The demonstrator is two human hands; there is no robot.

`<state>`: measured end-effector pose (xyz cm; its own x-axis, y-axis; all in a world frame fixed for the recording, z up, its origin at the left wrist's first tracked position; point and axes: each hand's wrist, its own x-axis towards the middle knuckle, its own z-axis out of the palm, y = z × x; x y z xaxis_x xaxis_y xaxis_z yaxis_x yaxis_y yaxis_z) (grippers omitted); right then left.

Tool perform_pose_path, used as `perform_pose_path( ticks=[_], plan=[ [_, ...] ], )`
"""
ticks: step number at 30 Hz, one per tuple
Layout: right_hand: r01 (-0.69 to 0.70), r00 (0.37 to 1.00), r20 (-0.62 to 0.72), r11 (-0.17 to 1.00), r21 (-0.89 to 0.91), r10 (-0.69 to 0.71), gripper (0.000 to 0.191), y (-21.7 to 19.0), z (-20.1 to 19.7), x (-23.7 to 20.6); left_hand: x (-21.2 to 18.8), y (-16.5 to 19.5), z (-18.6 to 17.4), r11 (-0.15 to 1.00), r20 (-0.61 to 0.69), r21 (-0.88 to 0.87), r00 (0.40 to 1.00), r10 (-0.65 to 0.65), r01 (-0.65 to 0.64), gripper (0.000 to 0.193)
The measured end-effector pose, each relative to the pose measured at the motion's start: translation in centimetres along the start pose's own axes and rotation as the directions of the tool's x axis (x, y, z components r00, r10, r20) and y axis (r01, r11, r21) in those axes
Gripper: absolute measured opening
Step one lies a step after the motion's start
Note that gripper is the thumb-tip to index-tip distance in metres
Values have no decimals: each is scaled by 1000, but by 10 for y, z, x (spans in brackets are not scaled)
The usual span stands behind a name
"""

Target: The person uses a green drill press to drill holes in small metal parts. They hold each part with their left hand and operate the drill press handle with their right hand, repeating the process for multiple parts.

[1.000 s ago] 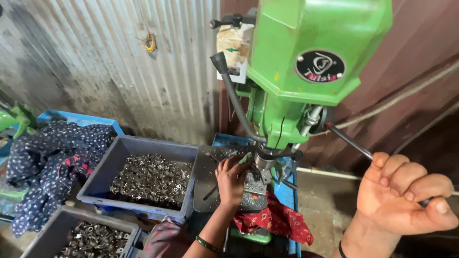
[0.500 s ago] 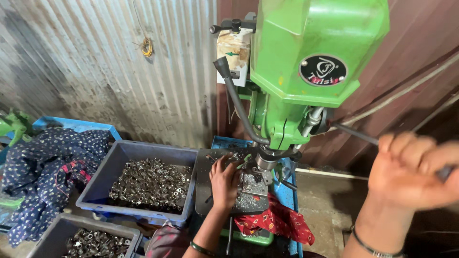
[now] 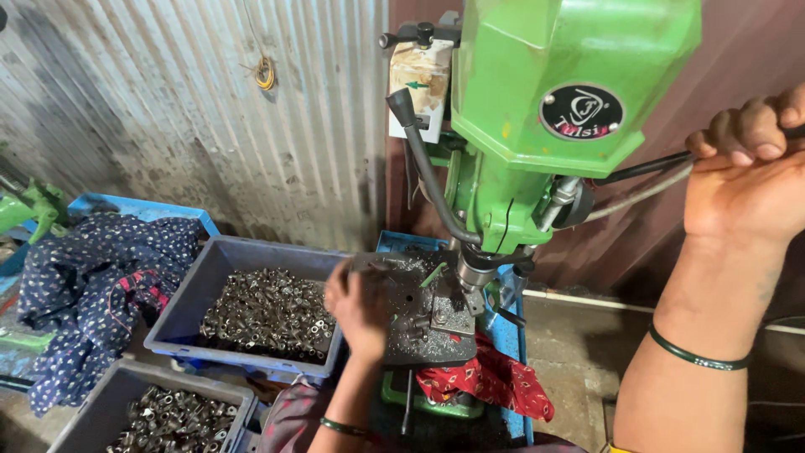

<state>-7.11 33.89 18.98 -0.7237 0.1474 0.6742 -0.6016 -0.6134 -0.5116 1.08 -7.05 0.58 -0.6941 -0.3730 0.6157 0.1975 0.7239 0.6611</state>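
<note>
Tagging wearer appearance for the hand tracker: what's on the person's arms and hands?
Both forearms are bare, with no gloves or sleeves in view. The right hand has a thin dark green bangle on its wrist; the left hand has a similar dark bangle lower on its forearm.

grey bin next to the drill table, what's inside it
The grey bin holds a heap of small dark metal parts. The heap hides its floor, and the left hand covers its right corner.

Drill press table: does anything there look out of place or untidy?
Yes. A red cloth hangs crumpled under the drill table, and metal chips lie scattered on the table beside the left hand. A dark patterned cloth is draped over the blue crates at left.
</note>
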Motion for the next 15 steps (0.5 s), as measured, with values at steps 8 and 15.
perform_pose_path(
  ticks=[8, 15],
  plan=[
    [3, 999, 36, 1000, 2, -3, 37, 3, -7, -1, -39, -3, -5, 973, 397, 201, 917, 27, -116, 25],
    [13, 999, 35, 999, -32, -12, 35, 3, 0, -9, -67, 11, -4, 952, 400, 260, 915, 44, -159, 40]
  ],
)
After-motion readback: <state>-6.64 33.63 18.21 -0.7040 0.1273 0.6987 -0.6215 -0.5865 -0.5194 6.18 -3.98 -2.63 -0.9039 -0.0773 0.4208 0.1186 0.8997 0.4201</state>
